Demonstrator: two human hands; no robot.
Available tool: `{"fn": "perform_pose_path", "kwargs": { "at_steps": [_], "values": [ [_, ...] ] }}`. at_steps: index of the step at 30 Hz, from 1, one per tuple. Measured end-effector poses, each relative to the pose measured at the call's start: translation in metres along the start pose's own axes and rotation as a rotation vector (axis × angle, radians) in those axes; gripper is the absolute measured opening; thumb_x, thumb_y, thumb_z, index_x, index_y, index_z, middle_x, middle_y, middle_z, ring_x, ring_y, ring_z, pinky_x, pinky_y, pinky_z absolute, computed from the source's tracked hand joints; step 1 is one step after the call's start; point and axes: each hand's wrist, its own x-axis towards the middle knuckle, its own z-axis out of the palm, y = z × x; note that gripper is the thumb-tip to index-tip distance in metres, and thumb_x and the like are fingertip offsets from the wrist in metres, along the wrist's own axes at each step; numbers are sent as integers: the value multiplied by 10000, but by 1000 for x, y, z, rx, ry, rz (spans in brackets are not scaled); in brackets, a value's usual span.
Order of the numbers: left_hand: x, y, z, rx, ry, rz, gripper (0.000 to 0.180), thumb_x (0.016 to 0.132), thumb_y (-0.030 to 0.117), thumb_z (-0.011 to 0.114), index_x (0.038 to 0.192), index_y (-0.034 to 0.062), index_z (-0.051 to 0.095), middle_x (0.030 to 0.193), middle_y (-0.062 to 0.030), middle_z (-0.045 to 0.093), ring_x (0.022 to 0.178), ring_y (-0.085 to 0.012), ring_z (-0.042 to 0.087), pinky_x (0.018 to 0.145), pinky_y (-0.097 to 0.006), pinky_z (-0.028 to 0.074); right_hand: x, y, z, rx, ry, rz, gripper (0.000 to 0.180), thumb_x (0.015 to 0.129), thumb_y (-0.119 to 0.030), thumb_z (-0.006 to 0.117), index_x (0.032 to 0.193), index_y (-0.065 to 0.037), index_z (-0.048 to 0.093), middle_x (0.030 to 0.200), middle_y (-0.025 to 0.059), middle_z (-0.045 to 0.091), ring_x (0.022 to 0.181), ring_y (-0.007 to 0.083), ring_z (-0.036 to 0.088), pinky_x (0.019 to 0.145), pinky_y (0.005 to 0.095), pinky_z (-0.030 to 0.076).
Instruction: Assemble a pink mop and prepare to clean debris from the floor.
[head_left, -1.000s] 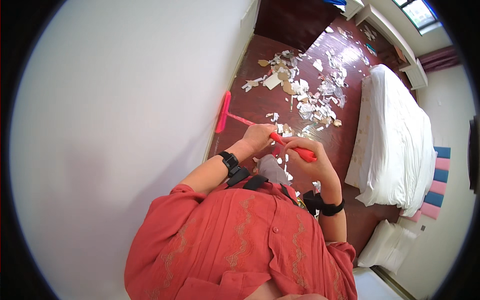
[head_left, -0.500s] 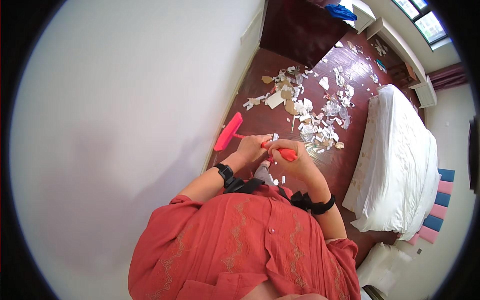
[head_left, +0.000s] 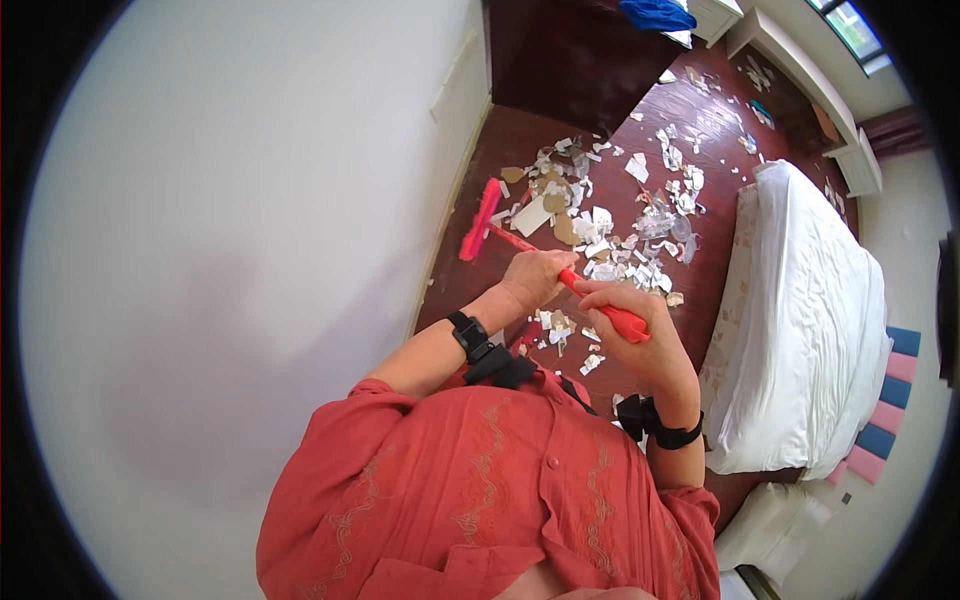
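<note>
A red broom (head_left: 512,238) runs slantwise across my front, its pink-red head (head_left: 481,220) up near the wall's foot, left of the litter. My left hand (head_left: 538,278) is wrapped round the handle partway along. Higher up the handle, my right hand (head_left: 640,325) grips it by the thick red end. Paper scraps and torn cardboard (head_left: 560,205) lie just beyond the broom head on the dark red floor. A smaller patch of scraps (head_left: 560,328) shows below my hands, partly hidden by my arms and body.
A white wall (head_left: 250,200) stands close on my left. Ahead is a dark cabinet (head_left: 560,70) with a blue cloth (head_left: 657,14) beside its top. A bed with white bedding (head_left: 810,330) fills the right side. More litter (head_left: 690,185) spreads over the floor toward the window (head_left: 850,30).
The broom head has swung forward and slightly right along the wall, toward the litter. Both hands have shifted right, still gripping the handle. Scraps beneath my hands have come into view.
</note>
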Motion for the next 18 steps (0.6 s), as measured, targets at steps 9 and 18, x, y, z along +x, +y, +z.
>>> {"fn": "perform_pose_path", "kwargs": {
  "at_steps": [9,18],
  "values": [
    [77,-19,37,-71,-289,194,149,854,217,601,942,97,591,860,-96,671,779,-316,668,642,-427,526,15,30,-23,67,240,239,129,823,35,614,943,34,661,1087,167,691,979,212,663,864,311,497],
    [179,-16,26,42,-328,382,108,785,201,665,849,127,621,748,-77,663,750,-314,680,637,-434,535,51,30,-51,202,568,361,135,881,10,567,967,60,658,1089,129,695,887,127,646,775,255,503]
  ]
}}
